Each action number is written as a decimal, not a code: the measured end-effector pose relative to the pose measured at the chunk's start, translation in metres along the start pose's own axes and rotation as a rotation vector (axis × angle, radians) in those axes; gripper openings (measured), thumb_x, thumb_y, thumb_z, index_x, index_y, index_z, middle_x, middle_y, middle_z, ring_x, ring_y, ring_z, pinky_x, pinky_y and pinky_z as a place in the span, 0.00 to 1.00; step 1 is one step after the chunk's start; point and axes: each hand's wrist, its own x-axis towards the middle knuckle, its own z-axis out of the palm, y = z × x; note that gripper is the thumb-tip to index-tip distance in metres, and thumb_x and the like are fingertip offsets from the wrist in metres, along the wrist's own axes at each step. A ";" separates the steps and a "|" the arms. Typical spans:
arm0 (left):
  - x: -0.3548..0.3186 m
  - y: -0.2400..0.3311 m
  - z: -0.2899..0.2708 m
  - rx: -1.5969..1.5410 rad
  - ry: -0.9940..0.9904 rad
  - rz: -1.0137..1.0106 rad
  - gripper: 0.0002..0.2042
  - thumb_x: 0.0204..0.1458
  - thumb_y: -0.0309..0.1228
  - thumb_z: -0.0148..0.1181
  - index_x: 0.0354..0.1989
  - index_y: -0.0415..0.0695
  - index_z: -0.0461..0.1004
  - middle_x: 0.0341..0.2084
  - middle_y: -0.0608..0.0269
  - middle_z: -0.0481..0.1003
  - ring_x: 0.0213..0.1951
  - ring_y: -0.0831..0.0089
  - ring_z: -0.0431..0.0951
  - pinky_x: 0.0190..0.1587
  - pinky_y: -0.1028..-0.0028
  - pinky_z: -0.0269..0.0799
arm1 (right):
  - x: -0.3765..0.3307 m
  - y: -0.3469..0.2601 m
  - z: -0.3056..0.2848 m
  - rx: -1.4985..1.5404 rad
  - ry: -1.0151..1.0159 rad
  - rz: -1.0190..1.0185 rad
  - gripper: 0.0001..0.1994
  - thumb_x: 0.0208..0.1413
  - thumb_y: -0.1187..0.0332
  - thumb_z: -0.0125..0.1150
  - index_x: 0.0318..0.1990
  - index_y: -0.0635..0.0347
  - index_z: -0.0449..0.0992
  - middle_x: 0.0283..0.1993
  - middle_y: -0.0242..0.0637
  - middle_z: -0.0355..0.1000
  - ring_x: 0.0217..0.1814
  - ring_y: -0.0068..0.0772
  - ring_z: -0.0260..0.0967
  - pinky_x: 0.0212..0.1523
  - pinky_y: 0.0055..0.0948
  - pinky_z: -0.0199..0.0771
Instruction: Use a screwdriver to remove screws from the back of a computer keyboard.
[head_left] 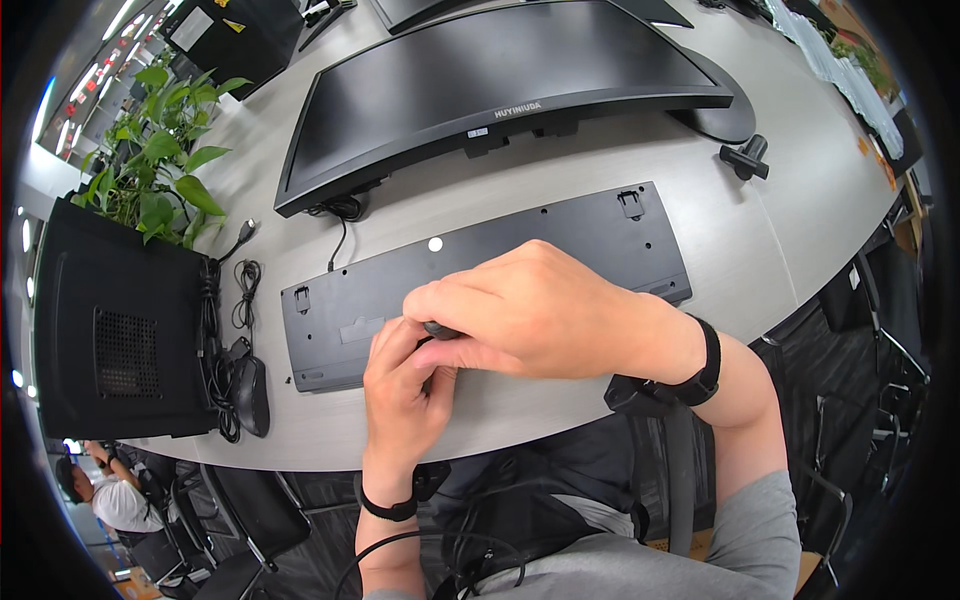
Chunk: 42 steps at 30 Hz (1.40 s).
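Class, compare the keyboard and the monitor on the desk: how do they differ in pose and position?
The keyboard lies flat, underside up, with its fold-out feet showing; the monitor stands on its base, tilted with its dark screen facing the person. The keyboard lies near the desk edge under both hands: the right hand holds a small dark tool on it and the left hand steadies it. The monitor sits farther back, untouched. Both are black, wide and on the same grey desk.

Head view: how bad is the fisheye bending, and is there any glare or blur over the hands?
Head view: strong fisheye, the monitor and upturned keyboard edges bow and the rim goes black; even overhead light with soft shadows, faint sheen on the dark screen; the left hand and right hand are sharp, no motion blur.
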 end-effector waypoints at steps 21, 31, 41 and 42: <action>0.007 0.003 0.001 -0.321 0.204 -0.156 0.14 0.46 0.18 0.76 0.42 0.35 0.80 0.39 0.55 0.84 0.40 0.66 0.83 0.44 0.72 0.77 | 0.001 -0.004 0.005 0.077 -0.046 0.041 0.13 0.64 0.58 0.70 0.41 0.57 0.75 0.29 0.36 0.79 0.27 0.48 0.77 0.27 0.41 0.74; 0.006 0.006 -0.001 -0.302 0.088 -0.179 0.08 0.60 0.23 0.72 0.45 0.35 0.82 0.41 0.55 0.84 0.41 0.66 0.84 0.45 0.72 0.78 | 0.006 -0.002 -0.011 0.040 -0.060 0.003 0.14 0.60 0.63 0.76 0.49 0.59 0.82 0.33 0.31 0.75 0.27 0.35 0.72 0.25 0.32 0.71; 0.015 0.009 0.001 -0.309 0.100 -0.017 0.08 0.58 0.19 0.70 0.45 0.37 0.84 0.40 0.56 0.84 0.38 0.63 0.84 0.42 0.70 0.79 | 0.008 -0.007 -0.012 0.051 0.015 0.022 0.12 0.55 0.67 0.78 0.44 0.58 0.83 0.29 0.30 0.73 0.24 0.32 0.72 0.23 0.30 0.69; 0.014 0.009 0.001 -0.304 0.093 -0.027 0.08 0.59 0.19 0.70 0.46 0.37 0.84 0.41 0.56 0.84 0.38 0.63 0.84 0.42 0.70 0.79 | 0.008 -0.007 -0.015 0.051 -0.009 0.051 0.11 0.56 0.67 0.76 0.45 0.57 0.83 0.30 0.29 0.74 0.25 0.33 0.74 0.25 0.31 0.71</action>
